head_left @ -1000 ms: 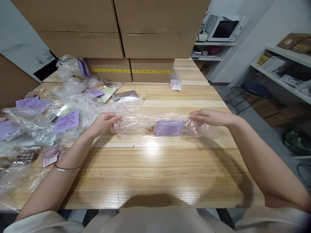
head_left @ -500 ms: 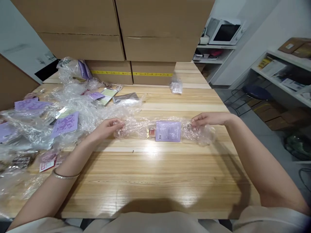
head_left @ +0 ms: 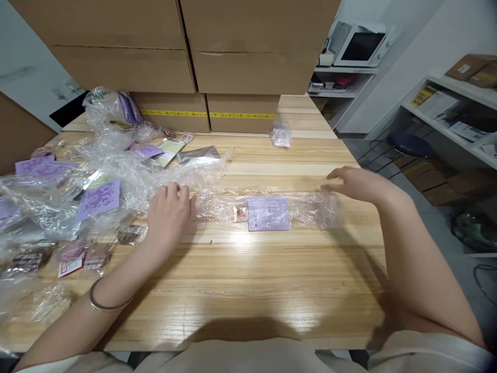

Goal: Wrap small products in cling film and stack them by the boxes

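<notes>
A flat purple packet (head_left: 268, 213) lies on the table in a strip of clear plastic film (head_left: 306, 210). Beside its left edge is a small gold-and-red wrapped piece (head_left: 240, 213), also under the film. My left hand (head_left: 169, 212) is at the film's left end with its fingers curled down on it. The fingertips are partly hidden behind the knuckles. Just over the film's right end is my right hand (head_left: 359, 185), its fingers apart, slightly blurred and holding nothing.
A heap of crumpled clear film (head_left: 132, 166) with purple, green and silver packets covers the left side. Cardboard boxes (head_left: 248, 67) stand along the back. A small clear bag (head_left: 280, 137) sits at the back right. Beyond the table are shelves and a microwave (head_left: 363, 46).
My right hand has let go of the film and risen to the right. My left hand has turned and moved slightly left, fingers curled downward. The film lies flatter around the purple packet.
</notes>
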### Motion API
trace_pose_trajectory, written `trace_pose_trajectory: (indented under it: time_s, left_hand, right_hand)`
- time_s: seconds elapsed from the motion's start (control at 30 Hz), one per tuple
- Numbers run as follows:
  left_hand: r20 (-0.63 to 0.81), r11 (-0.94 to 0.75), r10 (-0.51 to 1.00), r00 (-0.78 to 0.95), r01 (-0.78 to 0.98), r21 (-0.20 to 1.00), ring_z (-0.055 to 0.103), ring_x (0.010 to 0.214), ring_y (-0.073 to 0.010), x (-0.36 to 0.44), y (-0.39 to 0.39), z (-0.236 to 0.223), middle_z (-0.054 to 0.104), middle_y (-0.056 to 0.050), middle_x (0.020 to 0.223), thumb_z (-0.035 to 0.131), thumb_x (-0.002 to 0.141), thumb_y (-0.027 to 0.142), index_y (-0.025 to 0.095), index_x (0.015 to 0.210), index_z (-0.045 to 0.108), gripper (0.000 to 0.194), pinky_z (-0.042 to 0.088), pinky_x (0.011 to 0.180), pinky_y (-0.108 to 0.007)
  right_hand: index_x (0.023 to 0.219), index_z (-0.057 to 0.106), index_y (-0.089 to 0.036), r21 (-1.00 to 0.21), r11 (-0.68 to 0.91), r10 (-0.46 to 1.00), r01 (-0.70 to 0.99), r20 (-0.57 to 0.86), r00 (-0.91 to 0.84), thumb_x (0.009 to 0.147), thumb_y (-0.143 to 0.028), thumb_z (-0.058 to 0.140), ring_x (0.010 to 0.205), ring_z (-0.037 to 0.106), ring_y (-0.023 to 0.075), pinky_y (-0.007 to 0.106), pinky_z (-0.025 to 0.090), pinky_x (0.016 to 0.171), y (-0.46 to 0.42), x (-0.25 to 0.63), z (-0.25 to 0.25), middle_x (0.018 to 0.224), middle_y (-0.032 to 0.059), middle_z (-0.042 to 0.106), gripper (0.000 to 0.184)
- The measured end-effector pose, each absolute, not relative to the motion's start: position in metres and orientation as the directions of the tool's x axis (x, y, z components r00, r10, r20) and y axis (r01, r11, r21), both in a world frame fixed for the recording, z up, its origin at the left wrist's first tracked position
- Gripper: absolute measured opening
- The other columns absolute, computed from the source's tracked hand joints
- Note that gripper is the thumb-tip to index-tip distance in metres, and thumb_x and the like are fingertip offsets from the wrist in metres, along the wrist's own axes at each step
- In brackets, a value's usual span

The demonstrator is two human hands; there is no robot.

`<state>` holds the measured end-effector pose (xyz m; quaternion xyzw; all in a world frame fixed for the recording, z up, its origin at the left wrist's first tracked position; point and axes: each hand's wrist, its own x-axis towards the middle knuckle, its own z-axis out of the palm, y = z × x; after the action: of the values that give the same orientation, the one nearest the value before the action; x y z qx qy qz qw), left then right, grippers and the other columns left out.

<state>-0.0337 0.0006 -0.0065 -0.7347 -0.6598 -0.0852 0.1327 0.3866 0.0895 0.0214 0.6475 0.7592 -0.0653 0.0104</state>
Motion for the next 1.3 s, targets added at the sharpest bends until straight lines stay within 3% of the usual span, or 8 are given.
trace_pose_trajectory:
  time_s: [0.1,0.23,0.4,0.63,0.8,0.97,1.1,1.3]
  left_hand:
    - [0.339,-0.509,0.81,0.478,0.861,0.002,0.053,0.121,-0.0335,-0.003,-0.009,-0.009,0.056,-0.023,0.13,0.041,0.099,0.041,0.01,0.126,0.054,0.043,0.045,0.096,-0.047]
    - [0.132,-0.748,0.663,0.737,0.651,0.13,0.022,0.149,-0.0328,0.015,-0.004,-0.033,0.026,-0.019,0.159,0.049,0.093,0.059,0.012,0.149,0.031,0.075,0.026,0.119,-0.047]
    - [-0.011,-0.693,0.701,0.713,0.685,0.224,0.022,0.149,-0.0286,0.007,0.01,-0.062,0.024,-0.016,0.161,0.044,0.097,0.047,0.013,0.154,0.025,0.069,0.023,0.121,-0.043]
    - [-0.015,-0.658,0.713,0.701,0.676,0.331,0.042,0.14,-0.0222,-0.013,0.019,-0.054,0.051,-0.01,0.147,0.032,0.102,0.025,0.019,0.142,0.049,0.044,0.035,0.115,-0.039]
    - [-0.277,-0.401,0.679,0.679,0.66,0.636,0.068,0.099,-0.0192,-0.033,0.019,-0.002,0.071,-0.002,0.12,0.038,0.101,0.044,0.025,0.119,0.068,0.04,0.05,0.085,-0.027]
    - [-0.364,-0.221,0.723,0.586,0.696,0.683,0.058,0.067,-0.0157,-0.042,0.038,0.001,0.066,-0.001,0.074,0.048,0.091,0.054,0.018,0.083,0.066,0.041,0.041,0.061,-0.024]
    - [-0.352,-0.119,0.818,0.455,0.733,0.67,0.048,0.056,-0.0139,-0.048,0.055,-0.02,0.056,0.001,0.061,0.057,0.082,0.052,0.018,0.084,0.061,0.035,0.033,0.053,-0.024]
    - [-0.315,-0.176,0.85,0.422,0.791,0.586,0.056,0.069,-0.0159,-0.069,0.055,-0.024,0.063,-0.002,0.08,0.057,0.081,0.043,0.018,0.096,0.061,0.029,0.04,0.063,-0.025]
  right_hand:
    - [0.126,0.061,-0.001,0.108,0.118,0.94,0.987,0.31,-0.146,0.098,-0.032,0.036,0.118,0.057,0.0393,0.055,0.045,0.095,0.054,0.349,0.033,0.125,0.0276,0.062,0.048]
    - [0.146,0.043,-0.009,-0.066,0.603,0.793,0.795,0.16,-0.588,0.099,-0.051,0.038,0.138,0.043,0.0305,0.05,0.032,0.116,0.019,0.304,0.002,0.146,0.0187,0.05,0.063]
    - [0.156,0.023,-0.016,-0.209,0.696,0.704,0.687,0.007,-0.71,0.089,-0.066,0.05,0.148,0.02,0.0328,0.056,0.023,0.119,0.01,0.304,-0.057,0.16,0.0168,0.022,0.088]
    - [0.15,0.04,-0.016,-0.296,0.658,0.739,0.692,0.081,-0.669,0.096,-0.011,0.031,0.143,0.036,0.0244,0.048,0.032,0.117,0.014,0.322,-0.068,0.153,0.0131,0.041,0.054]
    - [0.131,0.062,-0.023,-0.536,0.534,0.729,0.654,-0.101,-0.677,0.102,-0.036,0.034,0.102,0.069,0.0246,0.038,0.053,0.089,0.012,0.331,-0.023,0.121,0.0085,0.071,0.043]
    - [0.068,0.065,-0.018,-0.665,0.233,0.733,0.71,-0.36,-0.577,0.088,-0.069,0.045,0.057,0.052,0.0148,0.028,0.039,0.058,0.046,0.332,-0.011,0.061,-0.0008,0.059,0.058]
    - [0.07,0.062,-0.018,-0.703,0.09,0.699,0.706,-0.46,-0.547,0.074,-0.071,0.061,0.063,0.05,0.0133,0.027,0.038,0.062,0.083,0.342,-0.027,0.065,-0.0024,0.056,0.054]
    - [0.094,0.07,-0.019,-0.639,0.017,0.622,0.769,-0.595,-0.509,0.066,-0.055,0.073,0.081,0.063,0.0199,0.03,0.048,0.073,0.11,0.38,-0.021,0.089,0.0038,0.07,0.046]
